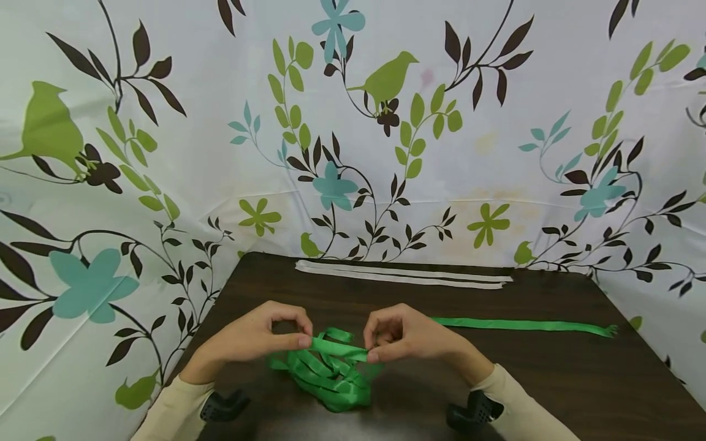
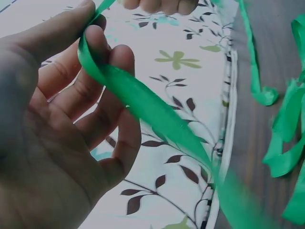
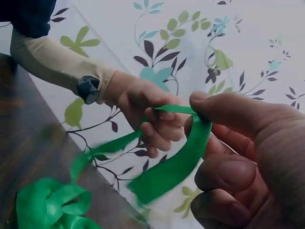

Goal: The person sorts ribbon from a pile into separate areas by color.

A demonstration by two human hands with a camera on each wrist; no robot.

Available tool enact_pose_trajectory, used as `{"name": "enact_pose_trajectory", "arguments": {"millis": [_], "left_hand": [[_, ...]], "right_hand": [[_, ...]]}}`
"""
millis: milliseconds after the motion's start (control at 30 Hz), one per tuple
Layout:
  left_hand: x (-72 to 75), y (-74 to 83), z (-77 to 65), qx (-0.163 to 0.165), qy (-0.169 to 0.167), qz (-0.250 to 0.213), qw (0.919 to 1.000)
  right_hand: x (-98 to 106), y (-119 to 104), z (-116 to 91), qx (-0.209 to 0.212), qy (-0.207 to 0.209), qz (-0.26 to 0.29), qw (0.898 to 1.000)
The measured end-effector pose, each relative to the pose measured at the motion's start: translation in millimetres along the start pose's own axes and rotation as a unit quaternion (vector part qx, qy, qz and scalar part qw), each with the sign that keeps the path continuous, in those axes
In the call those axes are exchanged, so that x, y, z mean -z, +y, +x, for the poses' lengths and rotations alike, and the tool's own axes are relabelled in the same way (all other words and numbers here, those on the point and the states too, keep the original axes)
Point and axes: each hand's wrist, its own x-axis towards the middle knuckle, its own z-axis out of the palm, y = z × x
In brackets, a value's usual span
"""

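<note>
A green ribbon (image 1: pixel 337 349) is stretched in a short span between my two hands, above a loose heap of the same ribbon (image 1: pixel 339 392) on the table. My left hand (image 1: pixel 265 334) pinches it between thumb and forefinger. Opposite, my right hand (image 1: pixel 408 335) pinches the other side of the span near a ribbon end. In the right wrist view that ribbon end (image 3: pixel 167 176) hangs below the right thumb. The left wrist view has the ribbon (image 2: pixel 147 105) running down from the left fingertips across the other fingers.
A separate length of green ribbon (image 1: pixel 529 324) lies to the right on the dark wooden table (image 1: pixel 551 373). Two white strips (image 1: pixel 402 274) lie along the back of the table. A patterned cloth (image 1: pixel 353 122) hangs behind and at the sides.
</note>
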Motion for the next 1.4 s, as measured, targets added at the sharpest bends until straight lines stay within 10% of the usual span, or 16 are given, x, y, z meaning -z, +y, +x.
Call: {"name": "enact_pose_trajectory", "arguments": {"millis": [867,1400], "left_hand": [[19.5,11.2,-14.4,0.009,0.011,0.037,0.9992],[36.0,28.1,-23.3,0.030,0.028,0.044,0.9982]], "right_hand": [[63,-63,-153,-0.043,0.217,-0.055,0.974],[106,-71,-272,-0.048,0.387,-0.052,0.920]]}}
